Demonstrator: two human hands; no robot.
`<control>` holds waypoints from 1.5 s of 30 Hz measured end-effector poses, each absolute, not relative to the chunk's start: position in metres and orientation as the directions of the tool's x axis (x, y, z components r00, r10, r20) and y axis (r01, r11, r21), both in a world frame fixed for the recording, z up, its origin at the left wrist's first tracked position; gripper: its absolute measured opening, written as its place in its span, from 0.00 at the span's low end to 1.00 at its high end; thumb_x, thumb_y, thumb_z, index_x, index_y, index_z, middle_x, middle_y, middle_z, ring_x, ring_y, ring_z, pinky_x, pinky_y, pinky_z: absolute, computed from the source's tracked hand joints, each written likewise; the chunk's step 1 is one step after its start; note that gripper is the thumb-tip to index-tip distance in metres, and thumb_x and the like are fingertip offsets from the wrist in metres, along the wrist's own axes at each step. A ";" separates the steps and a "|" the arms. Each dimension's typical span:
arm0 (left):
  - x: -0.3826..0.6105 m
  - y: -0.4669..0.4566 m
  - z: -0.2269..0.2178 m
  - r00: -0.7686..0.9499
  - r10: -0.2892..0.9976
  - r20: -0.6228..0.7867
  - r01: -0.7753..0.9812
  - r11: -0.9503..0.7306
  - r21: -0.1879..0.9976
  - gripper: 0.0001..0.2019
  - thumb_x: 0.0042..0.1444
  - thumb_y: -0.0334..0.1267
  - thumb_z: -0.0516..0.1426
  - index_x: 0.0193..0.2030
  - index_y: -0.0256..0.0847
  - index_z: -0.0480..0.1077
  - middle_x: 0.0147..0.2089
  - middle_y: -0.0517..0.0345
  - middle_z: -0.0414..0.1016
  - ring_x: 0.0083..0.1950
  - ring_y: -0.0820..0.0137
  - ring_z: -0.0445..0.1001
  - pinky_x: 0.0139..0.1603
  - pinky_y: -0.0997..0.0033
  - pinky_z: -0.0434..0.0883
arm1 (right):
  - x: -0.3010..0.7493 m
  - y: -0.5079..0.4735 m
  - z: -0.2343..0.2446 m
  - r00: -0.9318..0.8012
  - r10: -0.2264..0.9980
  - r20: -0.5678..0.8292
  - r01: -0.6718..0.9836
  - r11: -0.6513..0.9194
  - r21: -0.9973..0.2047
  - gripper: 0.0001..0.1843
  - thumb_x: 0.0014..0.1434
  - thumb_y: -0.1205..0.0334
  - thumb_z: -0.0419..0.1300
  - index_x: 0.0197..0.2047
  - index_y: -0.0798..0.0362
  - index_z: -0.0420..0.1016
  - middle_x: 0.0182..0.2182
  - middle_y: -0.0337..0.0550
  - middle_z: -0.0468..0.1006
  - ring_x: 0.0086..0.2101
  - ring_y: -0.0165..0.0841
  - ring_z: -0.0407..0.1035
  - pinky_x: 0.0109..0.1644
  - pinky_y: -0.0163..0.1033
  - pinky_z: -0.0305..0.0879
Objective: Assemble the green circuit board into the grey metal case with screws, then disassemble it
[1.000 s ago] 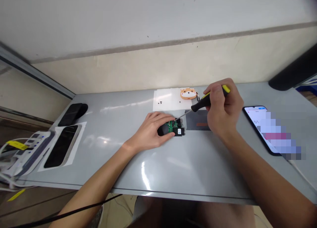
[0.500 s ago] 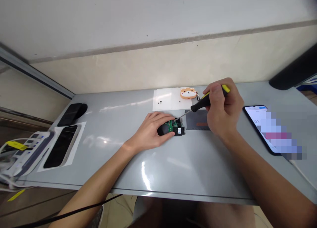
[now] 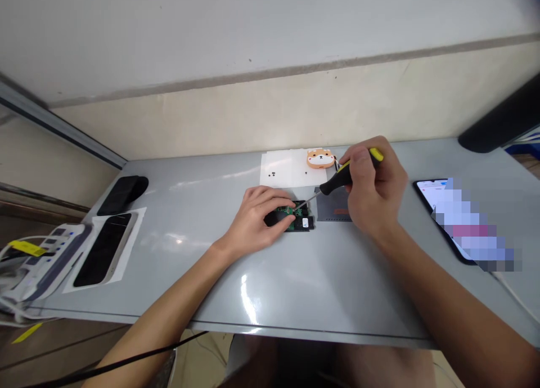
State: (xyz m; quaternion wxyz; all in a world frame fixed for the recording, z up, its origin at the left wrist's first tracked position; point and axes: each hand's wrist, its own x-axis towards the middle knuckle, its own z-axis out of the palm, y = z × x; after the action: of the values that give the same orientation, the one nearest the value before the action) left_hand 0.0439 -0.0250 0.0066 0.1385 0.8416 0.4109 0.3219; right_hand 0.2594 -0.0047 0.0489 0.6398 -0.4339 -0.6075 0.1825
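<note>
Green board (image 3: 300, 212) in black casing (image 3: 300, 225) under left hand (image 3: 258, 220) (grip unclear), right hand (image 3: 374, 191) tight around screwdriver (image 3: 336, 180)

Right hand (image 3: 375, 194) curled (left hand (image 3: 256, 218) arched)

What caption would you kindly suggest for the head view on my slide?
With the left hand on a circuit board, the right hand points a screwdriver at it.

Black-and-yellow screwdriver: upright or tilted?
Tilted: the black-and-yellow screwdriver slants down leftward from the right hand, its thin metal shaft pointing at the green circuit board.
</note>
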 end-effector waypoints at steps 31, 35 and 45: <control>0.043 -0.026 0.010 0.535 0.816 0.222 0.637 -0.561 0.528 0.20 0.65 0.46 0.63 0.62 0.48 0.74 0.62 0.51 0.79 0.66 0.52 0.73 0.69 0.46 0.61 | 0.257 -0.007 0.046 -0.005 0.814 0.580 0.448 0.521 -0.727 0.14 0.70 0.50 0.58 0.34 0.47 0.66 0.22 0.31 0.69 0.20 0.25 0.58 0.24 0.33 0.54; 0.043 -0.025 0.008 0.540 0.805 0.244 0.629 -0.579 0.518 0.19 0.65 0.45 0.63 0.60 0.47 0.75 0.61 0.51 0.80 0.64 0.53 0.74 0.68 0.46 0.61 | 0.256 -0.007 0.046 -0.022 0.808 0.589 0.475 0.526 -0.705 0.14 0.70 0.51 0.58 0.34 0.48 0.65 0.21 0.31 0.68 0.19 0.25 0.57 0.24 0.34 0.52; 0.043 -0.025 0.006 0.536 0.807 0.247 0.638 -0.579 0.508 0.16 0.64 0.45 0.63 0.58 0.49 0.77 0.59 0.54 0.81 0.62 0.54 0.74 0.68 0.46 0.61 | 0.257 -0.007 0.044 -0.029 0.812 0.582 0.482 0.522 -0.704 0.16 0.70 0.48 0.57 0.34 0.47 0.66 0.23 0.33 0.69 0.20 0.26 0.57 0.24 0.34 0.54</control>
State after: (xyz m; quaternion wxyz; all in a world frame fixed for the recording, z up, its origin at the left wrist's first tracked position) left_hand 0.0428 -0.0247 0.0060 0.1816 0.8574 0.4213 0.2332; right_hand 0.2566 -0.0071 0.0443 0.5211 -0.4624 -0.6996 0.1587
